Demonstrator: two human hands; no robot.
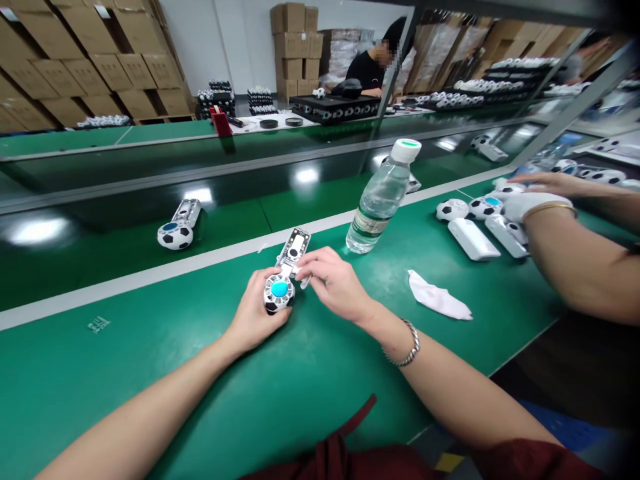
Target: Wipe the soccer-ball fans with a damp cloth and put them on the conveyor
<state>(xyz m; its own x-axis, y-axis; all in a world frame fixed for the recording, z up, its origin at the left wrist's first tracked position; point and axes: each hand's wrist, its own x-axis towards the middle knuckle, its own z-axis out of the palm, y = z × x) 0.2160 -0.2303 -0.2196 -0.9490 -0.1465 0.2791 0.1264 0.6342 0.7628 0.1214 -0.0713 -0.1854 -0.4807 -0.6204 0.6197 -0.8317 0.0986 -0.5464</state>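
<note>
My left hand [253, 315] grips a football-patterned toy [279, 292] with a blue round button, held just above the green bench. The toy's open handle [295, 245] sticks away from me and shows its inner parts. My right hand [334, 283] pinches a small white piece at the neck of the toy, where the ball meets the handle. A metal bracelet sits on my right wrist.
A clear water bottle [383, 197] stands tilted behind my hands. A white cloth [438, 298] lies to the right. Another finished toy [178, 227] rides the dark conveyor. A co-worker's gloved hand [531, 203] handles more toys and white covers [473, 239] at right. Another person sits far behind.
</note>
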